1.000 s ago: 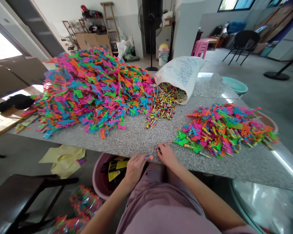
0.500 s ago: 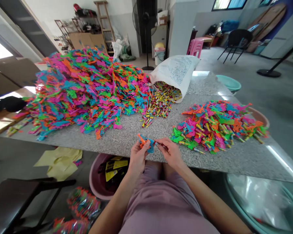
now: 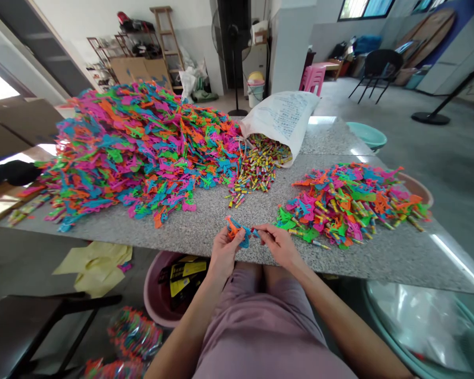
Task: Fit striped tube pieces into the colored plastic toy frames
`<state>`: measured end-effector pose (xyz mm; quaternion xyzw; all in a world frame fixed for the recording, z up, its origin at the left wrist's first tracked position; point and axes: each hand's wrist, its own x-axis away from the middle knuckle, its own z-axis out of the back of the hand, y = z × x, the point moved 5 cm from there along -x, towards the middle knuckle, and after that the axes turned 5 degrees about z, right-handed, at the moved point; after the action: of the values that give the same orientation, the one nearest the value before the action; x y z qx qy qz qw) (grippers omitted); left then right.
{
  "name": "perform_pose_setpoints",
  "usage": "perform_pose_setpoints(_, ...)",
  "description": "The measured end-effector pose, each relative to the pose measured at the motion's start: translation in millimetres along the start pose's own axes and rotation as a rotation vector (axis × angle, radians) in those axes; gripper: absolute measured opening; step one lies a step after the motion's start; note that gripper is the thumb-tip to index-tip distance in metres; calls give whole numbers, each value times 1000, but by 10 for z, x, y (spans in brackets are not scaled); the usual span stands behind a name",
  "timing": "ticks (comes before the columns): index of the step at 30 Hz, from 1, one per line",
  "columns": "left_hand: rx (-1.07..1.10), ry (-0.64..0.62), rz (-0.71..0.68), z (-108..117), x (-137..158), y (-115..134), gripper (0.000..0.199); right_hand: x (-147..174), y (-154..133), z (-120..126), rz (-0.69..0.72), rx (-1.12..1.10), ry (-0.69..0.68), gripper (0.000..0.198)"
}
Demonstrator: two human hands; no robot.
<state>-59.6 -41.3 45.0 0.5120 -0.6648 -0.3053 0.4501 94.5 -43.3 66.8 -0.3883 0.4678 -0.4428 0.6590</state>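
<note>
My left hand (image 3: pixel 226 247) is closed on small orange and blue plastic toys (image 3: pixel 240 236), held just above the front edge of the stone table. Close by on the right, my right hand (image 3: pixel 277 243) pinches a small tube (image 3: pixel 255 232) with a red and blue end; the rest of it is hidden by the fingers. Its visible end points at the blue toy, and whether they touch is too small to tell. Beyond the hands, yellow and red tubes (image 3: pixel 256 176) spill from a white sack (image 3: pixel 288 118).
A large heap of coloured plastic toys (image 3: pixel 142 147) covers the table's left. At right lies a smaller pile of toys with tubes (image 3: pixel 351 202). Below the table stand a pink tub (image 3: pixel 152 295) with black and yellow packets and a teal basin (image 3: pixel 383 337) with clear plastic.
My right hand has shifted slightly right, and a blue bit now shows at the tube's end between my hands. My left hand keeps its hold. The camera view has moved a little.
</note>
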Motion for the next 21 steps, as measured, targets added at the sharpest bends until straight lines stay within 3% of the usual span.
perform_pose_setpoints(5, 26, -17, 73, 7, -30, -19, 25, -13, 9, 13, -1, 28, -39, 29)
perform_pose_setpoints(12, -29, -56, -74, -50, -139, -60, 24, 19, 185, -87, -105, -64, -70, 32)
perform_pose_setpoints(14, -142, -74, -75, -123, -235, -187, 26, 31, 271, 88, -97, 38, -20, 32)
perform_pose_setpoints(16, -340, -72, -138, -237, -347, -336, 34, 33, 351, 425, -67, 238, 95, 31)
perform_pose_setpoints(19, -705, -122, -383, -532, -498, -570, 50, 22, 424, 970, -12, 638, 293, 31)
perform_pose_setpoints(21, -885, -215, -517, -762, -603, -749, 36, 6, 467, 1155, 6, 821, 383, 33)
